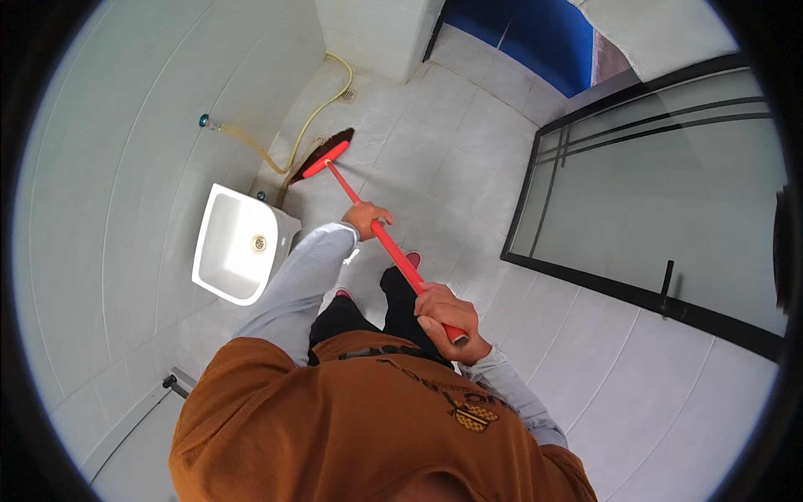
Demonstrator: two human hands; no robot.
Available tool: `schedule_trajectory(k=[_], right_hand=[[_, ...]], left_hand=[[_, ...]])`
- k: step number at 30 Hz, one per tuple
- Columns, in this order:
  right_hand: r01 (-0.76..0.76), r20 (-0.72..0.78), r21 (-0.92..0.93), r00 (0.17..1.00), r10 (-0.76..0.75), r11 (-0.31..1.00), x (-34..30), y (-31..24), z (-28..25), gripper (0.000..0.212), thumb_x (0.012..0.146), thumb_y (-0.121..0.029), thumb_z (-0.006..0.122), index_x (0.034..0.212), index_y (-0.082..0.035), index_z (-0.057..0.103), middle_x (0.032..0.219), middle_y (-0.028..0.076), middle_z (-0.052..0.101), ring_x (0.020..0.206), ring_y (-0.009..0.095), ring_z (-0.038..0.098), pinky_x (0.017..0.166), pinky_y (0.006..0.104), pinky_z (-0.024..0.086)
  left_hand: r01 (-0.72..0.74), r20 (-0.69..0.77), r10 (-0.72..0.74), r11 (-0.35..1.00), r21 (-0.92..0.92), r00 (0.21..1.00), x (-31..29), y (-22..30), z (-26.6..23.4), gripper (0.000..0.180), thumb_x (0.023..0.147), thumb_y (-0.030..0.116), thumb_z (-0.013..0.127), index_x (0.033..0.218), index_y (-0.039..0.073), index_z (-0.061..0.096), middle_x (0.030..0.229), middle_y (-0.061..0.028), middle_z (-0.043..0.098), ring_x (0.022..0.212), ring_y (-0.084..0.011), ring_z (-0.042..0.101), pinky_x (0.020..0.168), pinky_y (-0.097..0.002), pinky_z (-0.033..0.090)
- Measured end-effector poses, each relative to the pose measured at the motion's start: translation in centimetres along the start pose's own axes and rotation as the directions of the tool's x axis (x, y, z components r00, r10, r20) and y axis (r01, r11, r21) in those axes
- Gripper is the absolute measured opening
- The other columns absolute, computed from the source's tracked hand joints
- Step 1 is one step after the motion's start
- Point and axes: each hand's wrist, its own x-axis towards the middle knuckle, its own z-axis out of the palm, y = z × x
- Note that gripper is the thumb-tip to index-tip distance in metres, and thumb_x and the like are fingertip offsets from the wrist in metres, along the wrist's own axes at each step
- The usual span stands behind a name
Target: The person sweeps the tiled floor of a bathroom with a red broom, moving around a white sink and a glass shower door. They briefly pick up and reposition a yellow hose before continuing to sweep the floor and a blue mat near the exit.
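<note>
while the left hand (365,218) and right hand (452,316) wrap closed around a red broom (396,253), palms hidden, a yellow hose (350,76) beyond them has one unclear end.

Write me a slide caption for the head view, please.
Left grip and right grip hold a red broom, its brush end near a yellow hose and a white sink.
</note>
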Motion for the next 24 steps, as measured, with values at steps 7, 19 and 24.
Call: schedule_trajectory(k=[7,19,24], right_hand=[[0.125,-0.322,0.107,0.943,-0.085,0.986,1.4,-5.8,-14.4,0.018,0.072,0.0,0.052,0.054,-0.004,0.048,0.052,0.009,0.051,0.051,0.023,0.054,0.07,0.0468,0.051],[-0.06,-0.248,-0.023,0.967,0.052,0.998,9.9,2.4,-19.4,0.017,0.078,0.006,0.057,0.064,0.002,0.05,0.066,0.01,0.054,0.069,0.028,0.057,0.085,0.0479,0.044],[-0.014,-0.465,-0.059,0.885,-0.015,0.998,12.5,-1.0,-26.7,0.033,0.079,-0.018,0.06,0.054,-0.005,0.044,0.052,0.006,0.048,0.052,0.023,0.055,0.075,0.0476,0.046]], left_hand=[[0.051,-0.001,-0.052,0.996,-0.079,0.999,9.9,10.7,3.6,0.012,0.077,0.02,0.061,0.088,0.021,0.066,0.071,-0.0069,0.065,0.072,-0.0277,0.061,0.079,-0.0404,0.04],[0.089,-0.046,-0.081,0.968,0.233,0.996,22.5,-0.2,-1.3,0.015,0.072,0.015,0.064,0.086,0.018,0.067,0.075,-0.0062,0.067,0.072,-0.0289,0.063,0.065,-0.0402,0.05],[-0.03,0.044,0.034,0.995,-0.094,0.998,31.6,6.6,-1.0,0.018,0.073,0.017,0.066,0.091,0.021,0.065,0.072,-0.0082,0.065,0.071,-0.029,0.06,0.081,-0.0392,0.039]])
